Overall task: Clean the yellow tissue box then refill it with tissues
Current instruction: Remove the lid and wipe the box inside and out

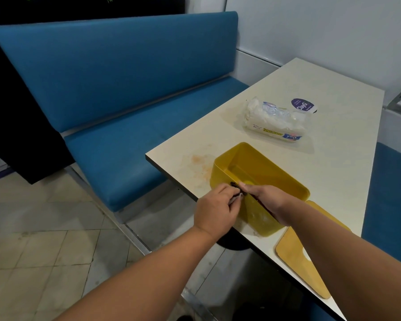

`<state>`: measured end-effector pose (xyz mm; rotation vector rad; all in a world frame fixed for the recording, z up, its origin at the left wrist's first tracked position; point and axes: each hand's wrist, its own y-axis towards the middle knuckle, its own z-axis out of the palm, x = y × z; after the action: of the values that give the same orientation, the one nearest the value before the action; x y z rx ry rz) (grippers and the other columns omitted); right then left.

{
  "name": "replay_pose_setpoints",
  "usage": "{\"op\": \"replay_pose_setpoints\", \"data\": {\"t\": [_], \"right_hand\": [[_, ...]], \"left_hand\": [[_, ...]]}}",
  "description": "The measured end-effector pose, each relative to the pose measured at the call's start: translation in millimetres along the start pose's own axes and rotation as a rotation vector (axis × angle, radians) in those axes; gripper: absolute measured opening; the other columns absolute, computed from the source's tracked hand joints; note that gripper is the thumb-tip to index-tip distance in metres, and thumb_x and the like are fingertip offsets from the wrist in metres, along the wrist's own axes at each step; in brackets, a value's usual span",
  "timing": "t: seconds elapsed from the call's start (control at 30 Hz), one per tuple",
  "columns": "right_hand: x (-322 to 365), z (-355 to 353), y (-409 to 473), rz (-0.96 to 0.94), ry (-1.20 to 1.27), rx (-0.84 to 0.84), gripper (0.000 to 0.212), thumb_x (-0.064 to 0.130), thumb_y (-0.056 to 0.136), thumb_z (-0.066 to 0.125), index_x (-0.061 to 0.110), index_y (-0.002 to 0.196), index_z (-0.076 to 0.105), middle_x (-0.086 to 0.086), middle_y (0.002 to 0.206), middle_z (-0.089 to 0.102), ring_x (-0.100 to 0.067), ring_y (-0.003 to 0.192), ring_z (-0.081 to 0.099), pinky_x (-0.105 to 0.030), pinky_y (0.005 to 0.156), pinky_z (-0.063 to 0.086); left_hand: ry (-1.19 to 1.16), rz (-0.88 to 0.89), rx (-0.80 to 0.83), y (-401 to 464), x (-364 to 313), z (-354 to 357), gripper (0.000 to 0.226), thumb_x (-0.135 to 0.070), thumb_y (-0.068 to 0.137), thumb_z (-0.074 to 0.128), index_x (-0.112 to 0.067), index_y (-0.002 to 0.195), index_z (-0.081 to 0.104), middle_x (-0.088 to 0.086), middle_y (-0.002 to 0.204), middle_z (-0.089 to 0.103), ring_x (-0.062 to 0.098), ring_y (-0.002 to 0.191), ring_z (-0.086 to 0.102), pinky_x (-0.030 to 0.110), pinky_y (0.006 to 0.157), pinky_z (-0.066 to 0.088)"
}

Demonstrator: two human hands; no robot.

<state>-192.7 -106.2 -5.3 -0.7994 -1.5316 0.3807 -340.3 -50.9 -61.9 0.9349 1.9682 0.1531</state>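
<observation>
Two hands meet at the near-left rim of the yellow tissue box [259,179], lower centre of the frame. Left hand [214,210]: fingers curled tight, pinching a small crumpled wad, whitish with a dark part, a cloth or tissue [237,195] by the look of it; which one cannot be told. Wad pressed against the box's outer wall just under the rim. Right hand [267,200]: reaches across from the right, fingers bent over the rim at the same spot, gripping the box edge; fingertips partly hidden behind the left hand.

Box stands open, lid off, inside bare, at the near-left corner of the white table [333,158]. Its flat yellow lid [296,258] lies on the table just beside it, lower right, slot cut-out showing.

Plastic pack of paper towels [276,122] lies further up the table, well apart from the box. Round purple-and-white sticker [303,105] just behind the pack. Orange-brown stain [198,162] on the table surface left of the box. Blue bench seat [116,112] fills the upper left; tiled floor [44,251] lower left.
</observation>
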Motion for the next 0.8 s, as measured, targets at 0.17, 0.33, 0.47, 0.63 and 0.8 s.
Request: {"op": "replay_pose_setpoints", "data": {"t": [0.17,0.33,0.47,0.63,0.8], "right_hand": [[-1,-1,0,-0.009,-0.001,0.005,0.048,0.049,0.095,0.052,0.007,0.112,0.068,-0.014,0.104,0.073,-0.028,0.097,0.069,-0.043,0.086,0.053],[-7,-5,7,-0.026,-0.024,-0.015,0.084,0.074,0.063,0.071,0.02,0.127,0.063,-0.009,0.133,0.06,-0.029,0.129,0.051,-0.054,0.11,0.035],[-7,-4,7,-0.026,-0.033,-0.017,0.055,0.054,0.088,0.059,0.008,0.118,0.067,-0.013,0.113,0.07,-0.029,0.111,0.063,-0.052,0.105,0.042],[-8,-3,10,-0.036,-0.03,-0.024,0.088,0.075,0.062,0.07,0.021,0.13,0.061,-0.009,0.14,0.055,-0.029,0.134,0.045,-0.054,0.113,0.031],[-11,-6,15,-0.059,-0.011,-0.016,0.065,0.064,0.078,0.064,0.013,0.119,0.068,-0.011,0.125,0.065,-0.029,0.122,0.055,-0.054,0.11,0.036]], "left_hand": [[-0.014,0.175,0.09,-9,-10,6,0.027,-0.031,0.091,0.051,-0.016,0.099,0.072,-0.001,0.092,0.067,0.018,0.073,0.063,0.029,0.058,0.054],[0.033,0.094,-0.038,5,7,-2,0.021,-0.032,0.09,0.055,-0.02,0.093,0.072,-0.006,0.086,0.066,0.013,0.068,0.061,0.03,0.055,0.053],[0.011,0.257,0.1,-7,-6,5,0.02,-0.027,0.089,0.055,-0.016,0.095,0.071,-0.003,0.09,0.067,0.017,0.073,0.063,0.029,0.056,0.053],[0.023,0.007,-0.028,4,8,-2,0.023,-0.035,0.09,0.053,-0.021,0.095,0.071,-0.008,0.088,0.067,0.012,0.072,0.062,0.031,0.059,0.054],[-0.004,0.176,0.109,-5,-6,2,0.021,-0.03,0.09,0.055,-0.019,0.096,0.071,-0.004,0.09,0.068,0.015,0.073,0.063,0.027,0.06,0.054]]}}
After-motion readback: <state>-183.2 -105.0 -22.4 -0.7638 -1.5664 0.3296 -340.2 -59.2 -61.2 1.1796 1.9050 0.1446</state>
